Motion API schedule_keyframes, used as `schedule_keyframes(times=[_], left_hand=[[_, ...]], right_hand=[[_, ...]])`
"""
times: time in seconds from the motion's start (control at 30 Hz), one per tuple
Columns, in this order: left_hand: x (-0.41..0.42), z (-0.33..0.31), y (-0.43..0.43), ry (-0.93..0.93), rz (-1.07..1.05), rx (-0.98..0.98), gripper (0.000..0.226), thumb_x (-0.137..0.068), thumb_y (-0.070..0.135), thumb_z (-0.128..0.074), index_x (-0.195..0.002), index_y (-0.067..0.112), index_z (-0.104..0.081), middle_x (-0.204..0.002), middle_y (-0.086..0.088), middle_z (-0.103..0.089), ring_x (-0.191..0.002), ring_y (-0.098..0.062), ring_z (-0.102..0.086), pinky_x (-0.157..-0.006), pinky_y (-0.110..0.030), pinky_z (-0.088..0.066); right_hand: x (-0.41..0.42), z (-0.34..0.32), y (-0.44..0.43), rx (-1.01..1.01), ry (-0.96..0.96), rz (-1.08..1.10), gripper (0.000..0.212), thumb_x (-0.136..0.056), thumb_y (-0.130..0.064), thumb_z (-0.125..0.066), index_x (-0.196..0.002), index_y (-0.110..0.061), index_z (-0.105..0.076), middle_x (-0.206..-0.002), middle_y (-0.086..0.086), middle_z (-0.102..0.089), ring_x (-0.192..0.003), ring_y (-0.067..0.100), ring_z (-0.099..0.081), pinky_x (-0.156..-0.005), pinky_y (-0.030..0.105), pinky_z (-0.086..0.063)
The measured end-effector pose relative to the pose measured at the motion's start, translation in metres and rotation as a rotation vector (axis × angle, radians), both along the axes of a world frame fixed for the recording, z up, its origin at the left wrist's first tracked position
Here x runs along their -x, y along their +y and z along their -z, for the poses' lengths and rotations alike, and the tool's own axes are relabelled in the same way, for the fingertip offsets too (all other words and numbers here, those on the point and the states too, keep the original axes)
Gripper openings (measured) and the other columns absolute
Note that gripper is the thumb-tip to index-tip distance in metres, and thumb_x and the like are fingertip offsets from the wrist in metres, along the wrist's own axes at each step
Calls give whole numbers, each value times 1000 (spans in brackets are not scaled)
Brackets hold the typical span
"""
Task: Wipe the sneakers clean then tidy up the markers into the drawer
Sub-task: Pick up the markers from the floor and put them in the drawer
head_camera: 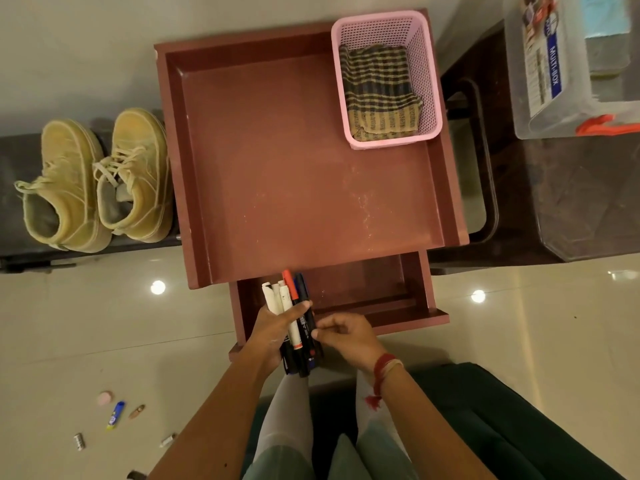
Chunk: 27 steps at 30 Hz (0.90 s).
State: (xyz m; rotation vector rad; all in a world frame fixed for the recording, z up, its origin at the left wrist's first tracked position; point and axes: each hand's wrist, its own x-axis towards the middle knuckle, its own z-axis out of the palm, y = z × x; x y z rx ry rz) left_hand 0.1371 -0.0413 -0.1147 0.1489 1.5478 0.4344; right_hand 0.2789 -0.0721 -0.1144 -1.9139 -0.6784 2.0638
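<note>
Left grip clasping markers, right grip pinching one of them, over open drawer

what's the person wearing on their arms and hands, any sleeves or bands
No sleeves show: both forearms are bare. The left hand has no glove, ring or band in view. The right hand is ungloved too, but its wrist carries a red thread band with a pale strand, and a short red tassel hangs from it.

hands holding markers, drawer open
</note>
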Motion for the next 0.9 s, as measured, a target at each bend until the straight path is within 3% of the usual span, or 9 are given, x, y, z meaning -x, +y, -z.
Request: schedule_keyframes(times=[0.07,0.13,0.3,0.43,0.53,0.63,0.77,0.9], left_hand=[[-2,0,-3,5,-2,10,24,-80,11,-72,-102,6,-64,-79,-10,-65,-71,-20,-63,-59,-32,-53],[-3,3,-8,-13,-53,16,24,-80,11,-72,-102,9,-64,-77,-8,-66,-72,-20,-64,-63,-34,-53],[-3,11,-14,-75,-160,-13,23,-82,9,-68,-105,14,-63,-86,-8,-67,-80,-20,-65,-71,-35,-53],[-4,20,-14,-116,-173,-64,25,-83,8,-66,-107,10,-63,-90,-8,-67,-81,-18,-67,-75,-33,-54],[-2,27,-14,-137,-176,-110,28,-80,9,-66,-107,12,-62,-89,-5,-68,-80,-17,-67,-73,-31,-56],[-1,33,-14,-175,-180,-140,30,-79,11,-65,-108,13,-61,-88,-4,-68,-81,-17,-66,-71,-29,-57],[-2,40,-15,-177,-165,-131,23,-83,10,-62,-106,13,-62,-91,-5,-68,-83,-19,-66,-78,-34,-54],[-3,39,-12,-230,-206,-106,28,-91,6,-44,-114,13,-58,-91,-4,-69,-82,-18,-66,-78,-34,-51]], right_hand=[[-10,-7,-3,48,51,46,6,-82,-8,-69,-83,-15,-69,-78,-1,-69,-71,8,-65,-65,19,-51],[-26,-10,-4,71,-27,31,6,-81,-6,-68,-79,-12,-69,-70,-1,-65,-65,8,-60,-60,16,-48],[-66,12,4,32,-358,40,9,-83,-10,-67,-81,-18,-67,-82,-2,-66,-82,12,-61,-87,31,-51],[-77,63,32,-104,-618,-3,20,-87,-16,-64,-106,-9,-67,-103,7,-66,-94,20,-61,-90,30,-47],[-82,95,40,-109,-834,-125,21,-90,-19,-60,-103,-3,-64,-104,15,-67,-96,31,-64,-83,36,-52],[-89,115,40,-148,-1016,-414,18,-94,-15,-52,-100,-2,-63,-100,16,-68,-92,32,-66,-78,39,-56],[-93,130,44,-189,-1072,-510,21,-96,-6,-44,-106,1,-61,-105,18,-65,-98,34,-64,-82,40,-54],[-90,118,42,-163,-984,-248,20,-93,-15,-53,-103,-1,-64,-101,18,-67,-92,33,-66,-78,39,-56]])
